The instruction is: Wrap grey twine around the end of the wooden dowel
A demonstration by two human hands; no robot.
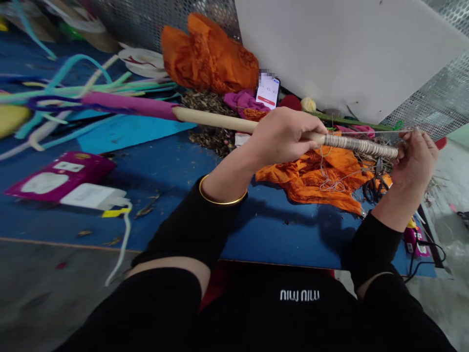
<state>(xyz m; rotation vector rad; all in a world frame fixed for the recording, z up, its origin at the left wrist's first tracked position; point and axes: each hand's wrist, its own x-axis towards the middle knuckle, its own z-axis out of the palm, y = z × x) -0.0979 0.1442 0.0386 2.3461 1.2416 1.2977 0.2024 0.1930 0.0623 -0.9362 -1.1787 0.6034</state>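
Observation:
A long pale stick [212,118] is held nearly level above the table, its right end slightly lower. Magenta wrapping [128,105] covers its left part. Tight coils of cream and grey-brown thread [361,145] cover its right part. My left hand [284,134] is closed around the bare stick, just left of the coils. At the stick's right end, my right hand [415,154] has its fingers bent and pinches a thin taut thread, which runs left along the stick. Below lies orange cloth [304,178] with loose thread [333,183] on it.
Black scissors [375,183] lie near my right wrist. Behind are bunched orange cloth [208,56], a lit phone [267,90] and a white board [337,49]. Dry plant bits [207,110] and pastel fuzzy stems [80,88] lie leftward; a purple packet [62,176] is near the front edge [120,248].

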